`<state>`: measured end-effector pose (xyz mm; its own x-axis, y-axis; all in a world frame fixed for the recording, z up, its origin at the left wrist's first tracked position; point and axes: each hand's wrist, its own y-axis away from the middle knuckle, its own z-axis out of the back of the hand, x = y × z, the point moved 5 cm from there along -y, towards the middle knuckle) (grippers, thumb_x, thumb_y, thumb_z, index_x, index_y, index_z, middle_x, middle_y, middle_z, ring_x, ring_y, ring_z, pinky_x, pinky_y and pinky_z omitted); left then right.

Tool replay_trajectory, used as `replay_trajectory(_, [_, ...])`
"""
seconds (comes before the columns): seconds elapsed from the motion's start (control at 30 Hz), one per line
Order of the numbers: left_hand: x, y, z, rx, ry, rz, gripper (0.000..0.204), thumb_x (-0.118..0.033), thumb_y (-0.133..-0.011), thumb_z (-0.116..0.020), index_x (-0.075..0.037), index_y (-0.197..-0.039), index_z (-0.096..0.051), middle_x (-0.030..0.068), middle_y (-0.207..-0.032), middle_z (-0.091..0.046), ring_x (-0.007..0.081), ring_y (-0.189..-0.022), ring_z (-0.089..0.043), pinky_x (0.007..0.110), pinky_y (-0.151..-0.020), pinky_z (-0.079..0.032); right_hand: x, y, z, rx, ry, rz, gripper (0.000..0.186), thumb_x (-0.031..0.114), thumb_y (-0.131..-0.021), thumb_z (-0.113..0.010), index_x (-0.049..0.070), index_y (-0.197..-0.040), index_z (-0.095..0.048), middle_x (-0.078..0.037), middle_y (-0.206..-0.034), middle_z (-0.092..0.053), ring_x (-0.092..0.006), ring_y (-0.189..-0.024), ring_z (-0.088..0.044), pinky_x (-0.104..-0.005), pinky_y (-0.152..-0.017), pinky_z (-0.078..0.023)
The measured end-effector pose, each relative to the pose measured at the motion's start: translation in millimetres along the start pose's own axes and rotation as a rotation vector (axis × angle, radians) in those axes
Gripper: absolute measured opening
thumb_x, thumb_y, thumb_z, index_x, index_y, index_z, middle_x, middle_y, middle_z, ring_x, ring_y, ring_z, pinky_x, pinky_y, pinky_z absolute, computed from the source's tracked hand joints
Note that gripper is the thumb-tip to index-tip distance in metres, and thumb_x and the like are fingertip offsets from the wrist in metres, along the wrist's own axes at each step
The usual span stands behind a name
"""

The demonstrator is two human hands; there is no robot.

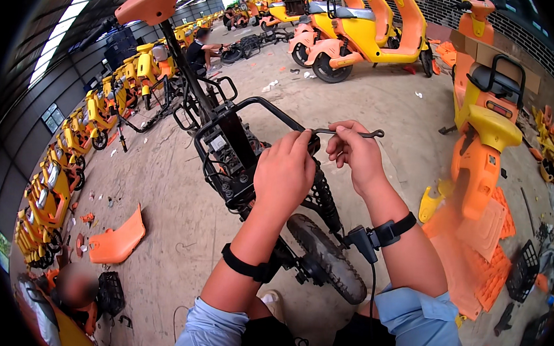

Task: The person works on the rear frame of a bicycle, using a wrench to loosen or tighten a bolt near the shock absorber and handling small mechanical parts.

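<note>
A stripped electric scooter with a bare black frame [233, 134] stands before me, its rear wheel [329, 260] near my feet. My right hand [358, 154] pinches a thin dark wrench [377, 134] between thumb and fingers, its ring end sticking out to the right. The wrench's other end meets the fingertips of my left hand [285, 170], beside the black tube at the rear of the frame. That hand is closed, its back toward me, and hides what its fingers grip. Exposed parts and wiring [220, 146] sit inside the frame, left of my left hand.
An orange curved panel [118, 236] lies on the floor at left; orange panels [477, 251] are piled at right. Yellow and orange scooters [364, 34] stand at the back, with a long row [65, 164] along the left. Another person [202, 52] crouches beyond the handlebar.
</note>
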<state>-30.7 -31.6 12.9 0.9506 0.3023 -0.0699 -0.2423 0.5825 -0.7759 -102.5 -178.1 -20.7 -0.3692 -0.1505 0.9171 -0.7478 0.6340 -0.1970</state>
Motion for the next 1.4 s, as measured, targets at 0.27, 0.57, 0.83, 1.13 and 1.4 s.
replay_trajectory(0.27, [-3, 0, -4, 0.004, -0.013, -0.025, 0.042, -0.014, -0.092, -0.062, -0.005, -0.132, -0.061, 0.0118, -0.121, -0.068, 0.0316, -0.106, -0.067, 0.041, -0.091, -0.052, -6, 49, -46, -0.279, 0.633, 0.909, 0.013, 0.014, -0.099, -0.063, 0.005, -0.108, -0.064, -0.011, -0.089, -0.069, -0.0295, -0.083, -0.066, -0.0392, -0.074, -0.054])
replay_trajectory(0.57, [-5, 0, 1, 0.004, -0.048, -0.078, 0.048, -0.012, -0.087, -0.066, -0.008, -0.135, -0.060, 0.0082, -0.117, -0.067, 0.0251, -0.101, -0.067, 0.039, -0.086, -0.053, 8, 37, -26, -0.142, 0.478, 0.680, 0.015, 0.017, -0.103, -0.062, 0.003, -0.105, -0.067, -0.009, -0.099, -0.072, -0.0223, -0.092, -0.067, -0.0356, -0.080, -0.054])
replay_trajectory(0.83, [-1, 2, -2, 0.017, -0.112, -0.055, 0.049, -0.013, -0.085, -0.068, -0.008, -0.133, -0.060, 0.0073, -0.117, -0.066, 0.0247, -0.104, -0.066, 0.038, -0.088, -0.052, -6, -8, 6, -0.004, -0.129, 0.042, 0.028, 0.026, -0.106, -0.052, 0.001, -0.109, -0.065, -0.009, -0.094, -0.071, -0.0134, -0.079, -0.063, -0.0250, -0.063, -0.045])
replay_trajectory(1.13, [-1, 4, -2, 0.024, -0.115, -0.062, 0.050, -0.014, -0.085, -0.069, -0.007, -0.133, -0.060, 0.0078, -0.116, -0.065, 0.0255, -0.105, -0.065, 0.038, -0.089, -0.052, -3, -15, 6, 0.027, -0.057, 0.099, 0.025, 0.026, -0.102, -0.056, 0.002, -0.104, -0.065, -0.010, -0.084, -0.069, -0.0163, -0.073, -0.063, -0.0278, -0.062, -0.047])
replay_trajectory(1.4, [-1, 3, -5, 0.062, -0.088, -0.044, 0.048, -0.017, -0.089, -0.065, -0.006, -0.135, -0.059, 0.0097, -0.120, -0.065, 0.0273, -0.108, -0.064, 0.039, -0.092, -0.050, -25, 20, -9, -0.178, 0.284, 0.480, 0.024, 0.023, -0.106, -0.057, 0.002, -0.109, -0.066, -0.008, -0.105, -0.067, -0.0153, -0.089, -0.060, -0.0310, -0.076, -0.050])
